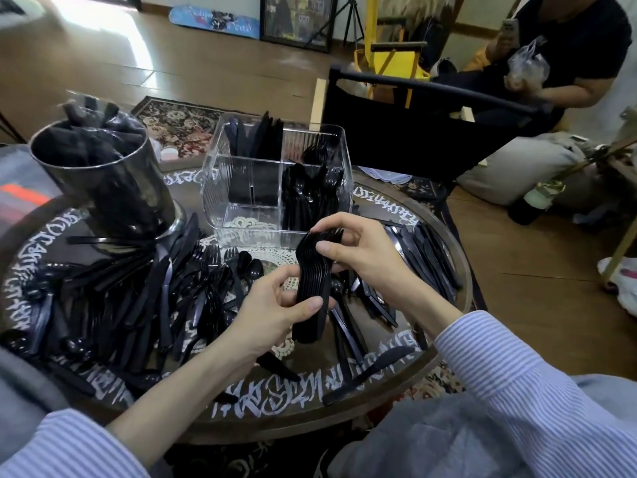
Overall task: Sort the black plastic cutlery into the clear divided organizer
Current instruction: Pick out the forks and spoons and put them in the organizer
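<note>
Glossy black cutlery (144, 294) litters our round lettered bench (344, 412); left hand (272, 319) and right hand (358, 250) grip a nested stack of forks (312, 291) before the clear ribbed organizer (241, 188).

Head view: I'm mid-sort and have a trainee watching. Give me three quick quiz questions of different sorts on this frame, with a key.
1. True or false: both hands hold the one stack of nested cutlery.
2. Which compartment of the clear organizer shows bare floor? A) near left B) near right C) far left
3. Fill in: the dark cylindrical holder stands to the ___ of the organizer.

Key:
1. True. The left hand grips the stack's lower end, the right hand pinches its top.
2. A. The near right holds spoons, the far left knives.
3. Left.
</note>
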